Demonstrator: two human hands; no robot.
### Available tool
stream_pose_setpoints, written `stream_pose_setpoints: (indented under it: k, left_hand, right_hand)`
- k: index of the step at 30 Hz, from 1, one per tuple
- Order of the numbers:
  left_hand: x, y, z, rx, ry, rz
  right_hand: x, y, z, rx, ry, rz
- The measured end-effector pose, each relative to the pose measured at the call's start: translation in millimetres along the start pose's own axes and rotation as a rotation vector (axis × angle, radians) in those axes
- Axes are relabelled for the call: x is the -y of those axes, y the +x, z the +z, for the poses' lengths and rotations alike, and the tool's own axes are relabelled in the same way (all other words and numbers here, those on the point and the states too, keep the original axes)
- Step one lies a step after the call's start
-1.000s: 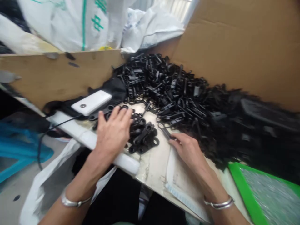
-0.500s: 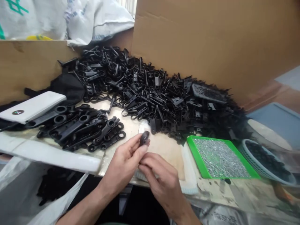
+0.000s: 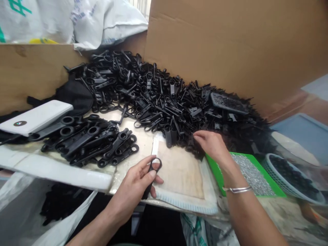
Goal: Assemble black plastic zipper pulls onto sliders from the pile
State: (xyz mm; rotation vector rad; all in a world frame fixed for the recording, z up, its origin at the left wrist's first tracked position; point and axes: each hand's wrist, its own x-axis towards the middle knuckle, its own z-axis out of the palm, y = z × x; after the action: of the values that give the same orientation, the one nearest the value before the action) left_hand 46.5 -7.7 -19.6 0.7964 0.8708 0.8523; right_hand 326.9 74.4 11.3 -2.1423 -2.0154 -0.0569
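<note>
seemingly mid-pick: left hand [image 3: 139,181], lower centre of frame, grip closed round black ring piece [image 3: 147,192]; right hand [image 3: 212,144], right of centre, pinched near black pile [image 3: 164,102], contents unclear; next likely needs careful pinch.

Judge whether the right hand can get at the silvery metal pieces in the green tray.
Probably yes: the green tray is open on top and the right hand is close, at the heap of black parts. Only its own forearm covers some silvery metal pieces; nothing else seems in the way.
</note>
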Motion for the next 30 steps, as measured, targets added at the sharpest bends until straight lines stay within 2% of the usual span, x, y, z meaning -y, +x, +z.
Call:
stream_pose_setpoints:
  k: [4,8,12,16,19,22,26,28,30]
  left_hand:
    - [2.0,-2.1,-3.0,0.012,-0.029,-0.017]
    - [3.0,-0.9,-3.8,0.016,-0.040,-0.028]
    - [2.6,0.7,1.2,0.030,-0.051,-0.044]
    - [1.5,-0.2,6.4,0.049,-0.089,-0.072]
    - [1.1,-1.7,6.5,0.028,-0.106,-0.090]
    - [0.7,-2.8,3.9,0.011,-0.132,-0.111]
    - [0.7,-1.8,0.7,0.012,-0.194,-0.125]
    - [1.6,-0.4,0.4,0.028,-0.225,-0.124]
    - [3.2,0.9,0.4,0.058,-0.255,-0.116]
  right_hand:
    - [2.2,10.0,-1.3,0.056,-0.051,0.008]
    - [-19.6,19.8,-1.0,0.051,-0.114,0.097]
    - [-34.7,31.9,4.6,0.096,-0.095,0.071]
    - [-33.8,43.0,18.3,0.142,-0.021,0.026]
    - [-31.1,44.8,25.4,0.121,0.033,0.026]
    - [-30.7,37.5,20.0,0.032,0.068,0.072]
    - [-23.5,11.1,-3.1,-0.104,0.113,0.158]
    - [-9.9,-9.2,-11.1,-0.111,0.152,0.161]
    - [10.1,-32.0,-11.3,-0.033,0.234,0.078]
